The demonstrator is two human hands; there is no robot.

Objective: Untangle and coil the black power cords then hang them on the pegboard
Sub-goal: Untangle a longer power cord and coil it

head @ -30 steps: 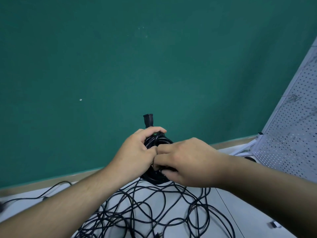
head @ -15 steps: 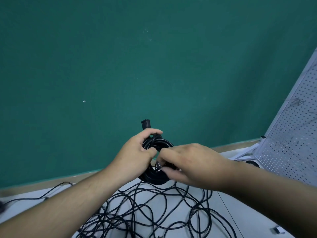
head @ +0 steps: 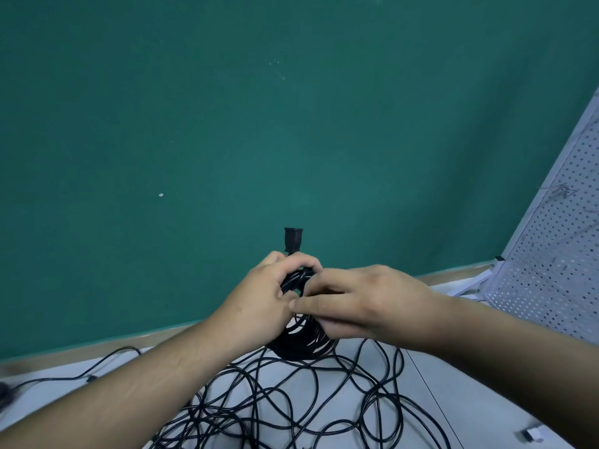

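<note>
Two hands were on the job, both up off the table and meeting in the middle. The left hand [head: 259, 299] had its fingers curled over the top of the coiled power cord [head: 301, 343], gripping the loops tight. The right hand [head: 372, 303] came in from the other side with its fingers wrapped round the coil's right edge and its thumb laid out straight toward the left hand, so the two were touching. One black connector [head: 292, 240] stuck straight up above the left knuckles.

The hands covered most of the coil; only the bottom arc and a few strands at the top showed.

Under them sat a loose tangle of cords [head: 291, 403] sprawled over the white table [head: 479, 403], with loops crossing all over each other. I honestly couldn't count how many cords were in there. One thin cable [head: 90, 379] ran off to the left by itself, ending near a dark blob at the frame edge that was too blurry to name.

One white pegboard [head: 557, 254] leaned at the right, well apart from the hands, with nothing visibly hung on the part in view. A green wall [head: 291, 124] filled the background, with a wooden strip [head: 97, 350] along its base. One small clip-like thing [head: 531, 436] lay near the bottom right corner.
</note>
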